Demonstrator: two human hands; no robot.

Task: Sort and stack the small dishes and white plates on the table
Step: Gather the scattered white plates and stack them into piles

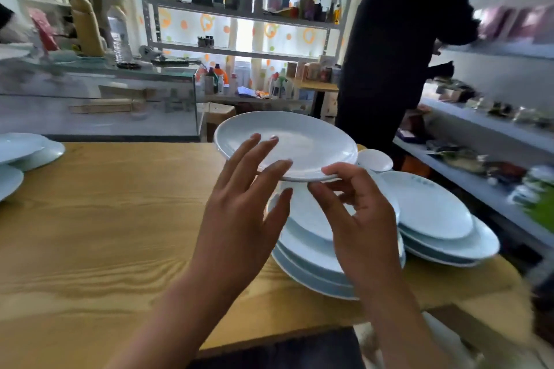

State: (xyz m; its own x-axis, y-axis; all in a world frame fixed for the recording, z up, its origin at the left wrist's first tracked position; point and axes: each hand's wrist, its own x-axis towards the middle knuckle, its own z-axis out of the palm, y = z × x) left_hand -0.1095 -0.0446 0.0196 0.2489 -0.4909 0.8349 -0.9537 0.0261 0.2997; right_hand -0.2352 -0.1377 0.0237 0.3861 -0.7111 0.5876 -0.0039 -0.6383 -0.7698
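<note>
A white plate (305, 141), seemingly with a second plate under it, is held level in the air above a stack of white plates (311, 252). My right hand (356, 213) pinches its near rim between thumb and fingers. My left hand (239, 213) has straight, spread fingers, their tips resting on the plate's near left surface. Another stack of white plates (443, 219) lies to the right on the wooden table (105, 234). A small white dish (374, 160) sits behind the held plate. More white plates (27, 156) lie at the table's far left edge.
A person in dark clothes (398, 48) stands past the table's far right corner, facing grey shelves (485, 177) full of goods. A glass counter (99, 99) and a metal rack with bottles (239, 9) stand behind the table.
</note>
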